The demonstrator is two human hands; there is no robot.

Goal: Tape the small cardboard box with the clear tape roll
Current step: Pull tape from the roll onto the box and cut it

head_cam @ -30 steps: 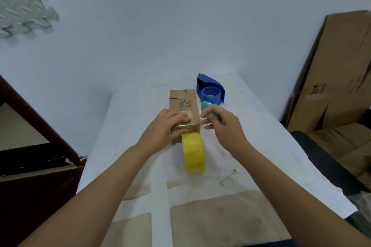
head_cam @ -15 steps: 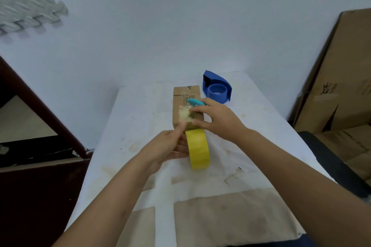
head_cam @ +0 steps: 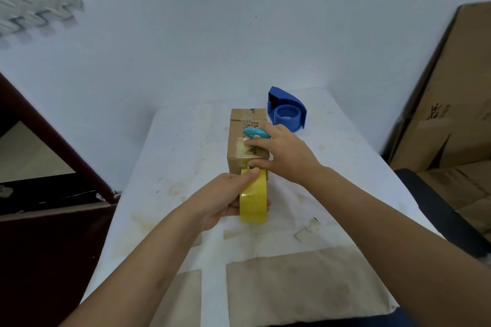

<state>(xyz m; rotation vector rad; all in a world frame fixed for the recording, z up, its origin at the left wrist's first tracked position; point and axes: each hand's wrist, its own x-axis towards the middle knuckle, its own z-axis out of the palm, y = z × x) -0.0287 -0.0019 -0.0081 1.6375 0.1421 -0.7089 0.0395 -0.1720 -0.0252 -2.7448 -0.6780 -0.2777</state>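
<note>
A small brown cardboard box (head_cam: 244, 125) lies lengthwise on the white table (head_cam: 175, 156). A yellowish roll of clear tape (head_cam: 253, 200) stands on edge just in front of the box, its tape running up onto the box's near end. My left hand (head_cam: 225, 198) grips the roll from the left, thumb on its top. My right hand (head_cam: 281, 152) rests on the box's near top, fingers pressing the tape down, and holds a small teal cutter (head_cam: 255, 133) between its fingers.
A blue tape dispenser (head_cam: 288, 111) sits behind the box to the right. Flattened cardboard sheets (head_cam: 449, 103) lean at the right, above a dark chair edge (head_cam: 435, 207). A dark red frame (head_cam: 53, 138) stands left of the table. Brown paper patches (head_cam: 297, 284) cover the table's near part.
My left hand left the box top and took hold of the tape roll. My right hand moved left onto the box's near end with the teal cutter. The view drew closer.
</note>
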